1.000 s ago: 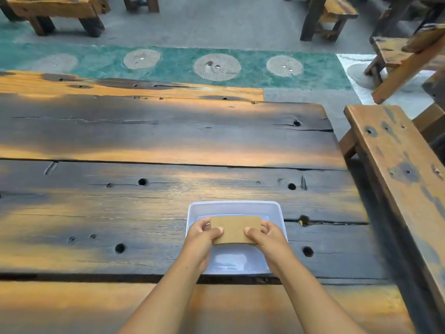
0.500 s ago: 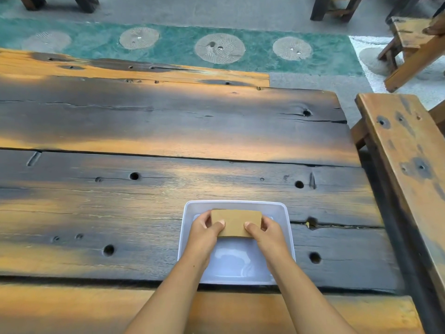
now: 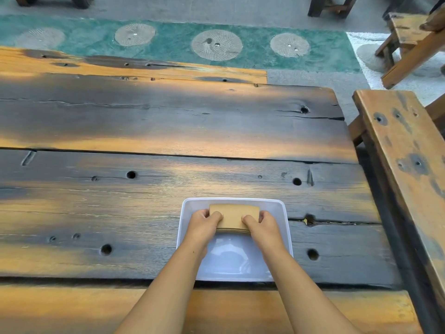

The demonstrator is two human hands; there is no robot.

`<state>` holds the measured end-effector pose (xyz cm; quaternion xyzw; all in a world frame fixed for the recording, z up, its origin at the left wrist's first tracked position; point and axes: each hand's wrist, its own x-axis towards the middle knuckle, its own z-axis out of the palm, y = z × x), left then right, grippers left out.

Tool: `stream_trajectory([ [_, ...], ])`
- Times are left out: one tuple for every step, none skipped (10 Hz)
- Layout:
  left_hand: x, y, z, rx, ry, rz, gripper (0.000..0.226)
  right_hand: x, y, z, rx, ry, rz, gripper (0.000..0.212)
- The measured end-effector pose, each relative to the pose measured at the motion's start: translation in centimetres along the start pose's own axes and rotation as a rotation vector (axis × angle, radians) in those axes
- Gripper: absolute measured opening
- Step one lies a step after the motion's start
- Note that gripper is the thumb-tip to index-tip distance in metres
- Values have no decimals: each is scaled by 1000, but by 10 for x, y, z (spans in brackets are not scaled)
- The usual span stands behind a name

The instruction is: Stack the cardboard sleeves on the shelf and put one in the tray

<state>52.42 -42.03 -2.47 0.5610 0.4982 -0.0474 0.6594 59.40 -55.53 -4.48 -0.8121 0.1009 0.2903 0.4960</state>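
Note:
A flat stack of brown cardboard sleeves [image 3: 233, 216] is held over the far half of a white plastic tray [image 3: 280, 213] on the wooden table. My left hand [image 3: 203, 225] grips the stack's left end, thumb on top. My right hand [image 3: 262, 225] grips its right end the same way. The layered edges of several sleeves show at the stack's near side. Whether the stack rests on the tray floor or hovers just above it, I cannot tell. No shelf is in view.
The tray sits near the front edge of a dark, weathered plank table [image 3: 168, 131] with holes and cracks. A wooden bench [image 3: 407, 150] runs along the right side. Beyond the table lie a green floor strip [image 3: 252, 22] with round stone discs and more benches.
Both hands have carried the sleeve stack a little farther into the tray and lower. The camera has tilted down and moved slightly nearer.

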Motion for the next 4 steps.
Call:
stream_trajectory([
  [-6, 4, -4, -27, -34, -41, 31, -4, 0, -5, 48, -33, 33, 24],
  [-20, 3, -12, -50, -96, -52, 43, -16, 0, -15, 80, -70, 24, 41],
  [-47, 13, -25, -56, -66, 20, 24, -43, -13, -33, 84, -63, 29, 70],
  [-86, 29, -35, 41, -41, 185, 15, -82, -31, -53, 82, -65, -28, 53],
])
